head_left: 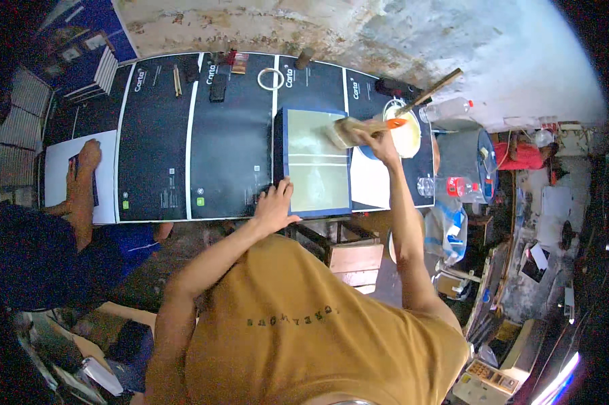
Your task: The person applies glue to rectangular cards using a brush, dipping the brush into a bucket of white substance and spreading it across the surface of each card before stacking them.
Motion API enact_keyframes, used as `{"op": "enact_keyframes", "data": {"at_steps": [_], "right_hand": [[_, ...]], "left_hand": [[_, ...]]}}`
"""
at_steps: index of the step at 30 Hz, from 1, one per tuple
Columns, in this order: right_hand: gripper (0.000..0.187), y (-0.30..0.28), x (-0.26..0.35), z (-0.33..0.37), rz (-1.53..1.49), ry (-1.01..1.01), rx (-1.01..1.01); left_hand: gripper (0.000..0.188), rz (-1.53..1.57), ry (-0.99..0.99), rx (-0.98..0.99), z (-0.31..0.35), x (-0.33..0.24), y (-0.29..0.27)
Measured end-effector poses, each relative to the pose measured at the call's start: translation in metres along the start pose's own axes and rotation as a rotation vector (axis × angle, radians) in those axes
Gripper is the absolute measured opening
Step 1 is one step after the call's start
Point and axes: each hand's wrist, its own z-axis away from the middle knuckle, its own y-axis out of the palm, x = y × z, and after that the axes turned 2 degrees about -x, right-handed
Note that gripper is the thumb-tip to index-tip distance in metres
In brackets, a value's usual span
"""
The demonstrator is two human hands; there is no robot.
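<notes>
A blue-edged panel with a pale grey-green face [311, 185] lies on the table before me, crossed by two thin light strips. Its surface has shiny, wet-looking patches. My right hand [382, 146] grips a wide flat paste brush [348, 133] with an orange part on its handle; the bristles are over the panel's upper right side. At the panel's near left corner, my left hand [274, 206] rests with fingers spread, holding nothing. Just right of the brush stands a white bucket [412, 152] of cream-coloured paste, a wooden stick [431, 93] leaning out of it. White paper [370, 181] lies beside the panel.
The table is covered with black printed sheets [233, 148]. A tape ring [270, 79] and small tools lie toward the wall. Clear bottles [446, 109] and a blue drum [469, 152] stand at the right. At left, a co-worker's hand [90, 154] is over a white sheet [58, 165].
</notes>
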Motion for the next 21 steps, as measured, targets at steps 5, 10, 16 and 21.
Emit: {"op": "enact_keyframes", "data": {"at_steps": [5, 10, 16, 21], "right_hand": [[0.024, 0.001, -0.037, -0.088, 0.272, -0.152, -0.141], [0.021, 0.037, 0.015, -0.121, 0.062, -0.288, 0.504], [0.012, 0.099, 0.060, -0.178, 0.245, -0.436, 0.345], [0.037, 0.035, 0.093, -0.148, 0.031, -0.059, -0.227]], "left_hand": [[0.099, -0.015, -0.057, 0.047, 0.000, -0.006, -0.006], [0.093, 0.098, -0.107, -0.024, 0.005, -0.008, -0.005], [0.093, 0.105, -0.122, -0.004, 0.004, -0.011, -0.004], [0.097, 0.237, -0.173, 0.070, -0.002, -0.005, 0.007]]}}
